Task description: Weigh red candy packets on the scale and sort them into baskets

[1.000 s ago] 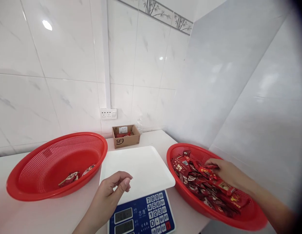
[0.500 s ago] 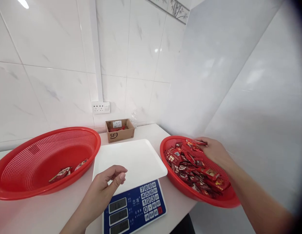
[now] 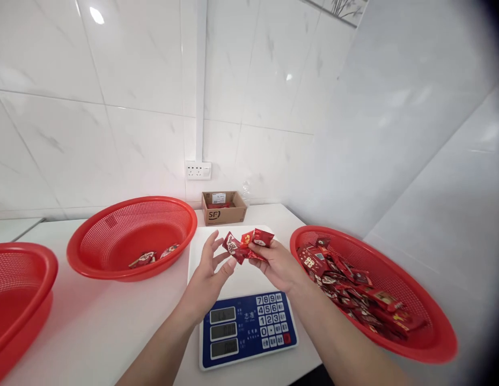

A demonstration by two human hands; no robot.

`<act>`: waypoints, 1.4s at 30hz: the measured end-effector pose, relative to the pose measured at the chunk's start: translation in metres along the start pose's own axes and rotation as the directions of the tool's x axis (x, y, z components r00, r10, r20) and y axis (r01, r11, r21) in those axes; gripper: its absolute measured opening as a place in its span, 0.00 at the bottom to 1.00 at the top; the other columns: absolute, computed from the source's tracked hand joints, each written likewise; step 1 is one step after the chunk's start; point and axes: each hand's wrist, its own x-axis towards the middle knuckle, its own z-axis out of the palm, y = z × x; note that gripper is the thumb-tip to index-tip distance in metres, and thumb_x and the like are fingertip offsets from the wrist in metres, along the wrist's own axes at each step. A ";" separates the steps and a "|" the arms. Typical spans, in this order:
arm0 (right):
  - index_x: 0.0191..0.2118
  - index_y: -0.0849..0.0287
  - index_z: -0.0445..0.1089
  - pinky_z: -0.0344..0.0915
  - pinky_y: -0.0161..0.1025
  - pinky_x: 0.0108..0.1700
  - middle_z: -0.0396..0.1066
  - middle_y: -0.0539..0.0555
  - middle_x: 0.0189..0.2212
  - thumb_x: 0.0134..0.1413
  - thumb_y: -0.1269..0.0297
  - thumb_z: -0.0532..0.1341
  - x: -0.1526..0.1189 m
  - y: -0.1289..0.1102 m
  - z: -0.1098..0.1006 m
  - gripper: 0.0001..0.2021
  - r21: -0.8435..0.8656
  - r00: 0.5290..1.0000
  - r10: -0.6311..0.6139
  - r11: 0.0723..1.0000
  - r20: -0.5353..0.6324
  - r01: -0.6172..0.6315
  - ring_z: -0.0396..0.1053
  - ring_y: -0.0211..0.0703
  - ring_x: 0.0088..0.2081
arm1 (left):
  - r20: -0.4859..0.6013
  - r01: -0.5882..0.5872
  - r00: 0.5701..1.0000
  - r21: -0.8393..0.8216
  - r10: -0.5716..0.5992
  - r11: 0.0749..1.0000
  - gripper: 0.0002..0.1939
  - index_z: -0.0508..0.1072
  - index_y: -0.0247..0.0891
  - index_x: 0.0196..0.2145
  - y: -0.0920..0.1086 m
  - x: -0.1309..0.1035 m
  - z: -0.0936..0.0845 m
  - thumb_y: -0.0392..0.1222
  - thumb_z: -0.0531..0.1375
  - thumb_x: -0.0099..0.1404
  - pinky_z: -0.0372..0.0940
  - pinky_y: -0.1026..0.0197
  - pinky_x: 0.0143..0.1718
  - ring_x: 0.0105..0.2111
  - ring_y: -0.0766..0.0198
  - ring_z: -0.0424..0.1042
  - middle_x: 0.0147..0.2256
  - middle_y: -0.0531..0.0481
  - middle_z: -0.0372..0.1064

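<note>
My right hand (image 3: 278, 264) grips a few red candy packets (image 3: 249, 244) above the white pan (image 3: 249, 281) of a digital scale. Close to the packets' left end is my left hand (image 3: 211, 273), its fingers apart and curved; it does not clearly hold any of them. Below both hands lies the scale's blue panel (image 3: 249, 332) with number keys and three small displays. To the right, a red basket (image 3: 438, 332) holds a heap of similar red packets (image 3: 354, 289). Another red basket (image 3: 124, 214), left of the scale, has a couple of packets (image 3: 144, 259) at its bottom.
Part of a third red basket (image 3: 24, 252) shows at the far left. A small cardboard box (image 3: 225, 215) with red packets inside stands behind the scale. The tiled wall carries a socket (image 3: 198, 170), and a grey-white wall surface (image 3: 374, 134) rises on the right.
My right hand has left the right basket and come over the scale with the candy packets. My left hand has moved up beside them. The view has swung left, showing the third basket.
</note>
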 end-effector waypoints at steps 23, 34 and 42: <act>0.38 0.58 0.72 0.69 0.36 0.38 0.73 0.52 0.34 0.49 0.65 0.65 0.008 0.025 -0.028 0.09 -0.172 0.989 0.141 0.974 -0.034 -0.145 0.73 0.39 0.35 | 0.025 -0.074 0.997 0.597 0.074 0.799 0.23 0.62 0.43 0.56 -0.020 0.013 -0.012 0.37 0.52 0.62 0.63 0.57 0.46 0.46 0.58 0.68 0.50 0.46 0.67; 0.54 0.57 0.63 0.56 0.49 0.57 0.67 0.56 0.50 0.57 0.64 0.53 0.004 0.023 -0.045 0.19 -0.807 0.986 -0.153 0.574 0.058 0.137 0.63 0.48 0.53 | 0.200 -0.250 0.967 0.861 0.159 0.443 0.20 0.63 0.42 0.56 -0.020 0.011 -0.012 0.43 0.51 0.66 0.52 0.44 0.58 0.63 0.49 0.45 0.60 0.43 0.55; 0.54 0.57 0.65 0.53 0.51 0.60 0.61 0.59 0.56 0.52 0.64 0.57 -0.017 0.020 -0.045 0.21 -0.940 0.963 -0.212 0.261 0.167 0.221 0.57 0.49 0.58 | 0.376 -0.373 0.925 0.865 0.058 0.334 0.19 0.65 0.41 0.53 -0.020 0.005 -0.008 0.47 0.52 0.66 0.54 0.41 0.57 0.60 0.47 0.53 0.56 0.42 0.61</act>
